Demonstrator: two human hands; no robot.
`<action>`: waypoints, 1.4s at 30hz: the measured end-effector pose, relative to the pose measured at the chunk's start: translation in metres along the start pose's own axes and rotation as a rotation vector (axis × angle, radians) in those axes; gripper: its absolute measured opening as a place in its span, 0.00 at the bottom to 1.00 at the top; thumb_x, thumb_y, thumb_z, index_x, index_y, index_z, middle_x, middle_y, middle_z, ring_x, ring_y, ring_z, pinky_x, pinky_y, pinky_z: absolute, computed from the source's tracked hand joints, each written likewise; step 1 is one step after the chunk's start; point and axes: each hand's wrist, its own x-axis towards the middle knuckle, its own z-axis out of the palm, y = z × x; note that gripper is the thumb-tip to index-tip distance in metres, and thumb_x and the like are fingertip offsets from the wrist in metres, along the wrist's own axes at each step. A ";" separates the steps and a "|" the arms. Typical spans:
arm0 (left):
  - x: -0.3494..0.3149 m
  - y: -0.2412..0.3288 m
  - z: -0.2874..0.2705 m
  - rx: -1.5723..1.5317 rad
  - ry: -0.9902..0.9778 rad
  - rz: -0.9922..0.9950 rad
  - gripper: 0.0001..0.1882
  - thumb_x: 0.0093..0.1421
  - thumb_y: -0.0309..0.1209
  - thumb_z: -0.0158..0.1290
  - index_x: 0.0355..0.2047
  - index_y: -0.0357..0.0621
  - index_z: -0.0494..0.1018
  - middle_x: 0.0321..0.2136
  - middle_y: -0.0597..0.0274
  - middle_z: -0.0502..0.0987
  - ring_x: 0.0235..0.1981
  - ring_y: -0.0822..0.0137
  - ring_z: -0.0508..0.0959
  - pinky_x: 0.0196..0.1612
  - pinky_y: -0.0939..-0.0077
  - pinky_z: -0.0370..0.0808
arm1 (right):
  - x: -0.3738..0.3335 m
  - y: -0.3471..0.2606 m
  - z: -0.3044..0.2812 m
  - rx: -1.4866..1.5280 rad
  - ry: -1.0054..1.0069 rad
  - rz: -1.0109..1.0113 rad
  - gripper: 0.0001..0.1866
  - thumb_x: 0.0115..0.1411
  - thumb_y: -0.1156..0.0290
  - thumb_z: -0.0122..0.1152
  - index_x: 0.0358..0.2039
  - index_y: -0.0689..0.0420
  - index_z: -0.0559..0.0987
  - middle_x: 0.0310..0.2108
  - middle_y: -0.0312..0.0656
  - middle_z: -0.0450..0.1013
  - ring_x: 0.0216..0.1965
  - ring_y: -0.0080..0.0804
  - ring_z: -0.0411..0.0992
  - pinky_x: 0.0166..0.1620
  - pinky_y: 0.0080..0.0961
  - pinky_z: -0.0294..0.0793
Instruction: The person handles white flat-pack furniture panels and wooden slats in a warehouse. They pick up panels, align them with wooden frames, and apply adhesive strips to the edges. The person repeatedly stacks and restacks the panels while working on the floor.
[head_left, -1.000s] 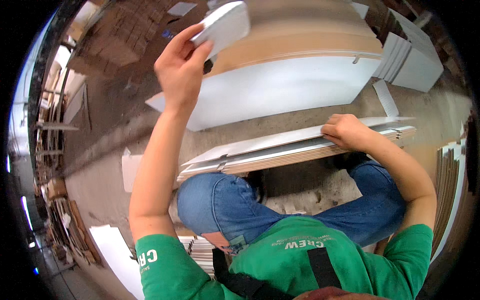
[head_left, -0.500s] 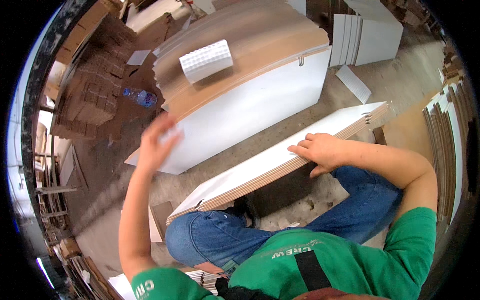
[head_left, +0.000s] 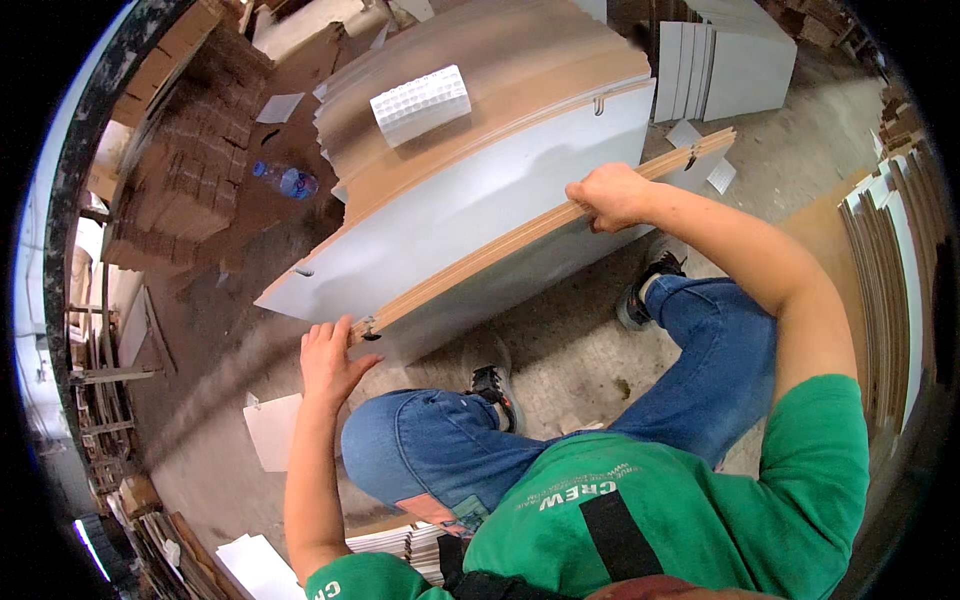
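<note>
Panels (head_left: 505,275) are held on edge, just in front of stack (head_left: 470,195). Top edge is pinched by right hand (head_left: 612,198), right of middle. Left hand (head_left: 330,362) is spread at left end; firm contact can't be confirmed.

Held panel bundle (head_left: 500,266): wood-fibre look, brown matt raw edges, smooth pale faces. Panel stack (head_left: 500,190) behind: same brown edges, smooth white face, slight sheen. White block (head_left: 420,104): dimpled top. Bottle (head_left: 297,183): clear glossy plastic. Floor (head_left: 580,370): rough matt concrete. Jeans (head_left: 415,440): denim. T-shirt (head_left: 690,510): matt cloth.
</note>
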 end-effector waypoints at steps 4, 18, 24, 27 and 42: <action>-0.001 -0.009 0.029 0.029 0.060 -0.033 0.24 0.35 0.41 0.65 0.24 0.43 0.64 0.20 0.58 0.71 0.26 0.57 0.72 0.29 0.64 0.67 | 0.001 0.002 0.004 -0.005 0.022 -0.067 0.16 0.35 0.72 0.62 0.28 0.55 0.72 0.23 0.45 0.72 0.29 0.47 0.72 0.30 0.41 0.70; -0.005 -0.027 0.015 0.018 0.165 0.194 0.22 0.37 0.42 0.64 0.19 0.44 0.62 0.17 0.58 0.70 0.19 0.57 0.72 0.21 0.66 0.67 | -0.005 -0.012 -0.021 -0.129 -0.065 -0.094 0.16 0.31 0.73 0.61 0.27 0.56 0.74 0.21 0.48 0.72 0.28 0.49 0.71 0.31 0.41 0.70; -0.003 -0.071 0.008 0.188 0.123 0.050 0.21 0.39 0.44 0.62 0.22 0.44 0.65 0.19 0.57 0.72 0.23 0.55 0.74 0.23 0.64 0.69 | 0.033 -0.038 -0.033 -0.112 0.066 -0.212 0.14 0.33 0.74 0.59 0.26 0.58 0.74 0.21 0.49 0.72 0.28 0.49 0.72 0.32 0.41 0.71; 0.014 -0.081 0.016 0.115 0.106 -0.086 0.21 0.40 0.45 0.61 0.25 0.45 0.67 0.25 0.55 0.73 0.30 0.54 0.73 0.33 0.62 0.69 | 0.052 -0.043 -0.035 -0.165 0.039 -0.132 0.15 0.33 0.73 0.62 0.27 0.58 0.73 0.20 0.49 0.71 0.27 0.49 0.71 0.32 0.43 0.70; -0.030 0.017 -0.004 -0.613 0.740 -0.726 0.17 0.45 0.42 0.59 0.33 0.45 0.77 0.37 0.54 0.74 0.43 0.59 0.72 0.46 0.63 0.64 | 0.080 -0.017 -0.079 -0.332 0.202 -0.031 0.30 0.47 0.78 0.61 0.52 0.59 0.64 0.54 0.51 0.59 0.55 0.47 0.57 0.55 0.37 0.61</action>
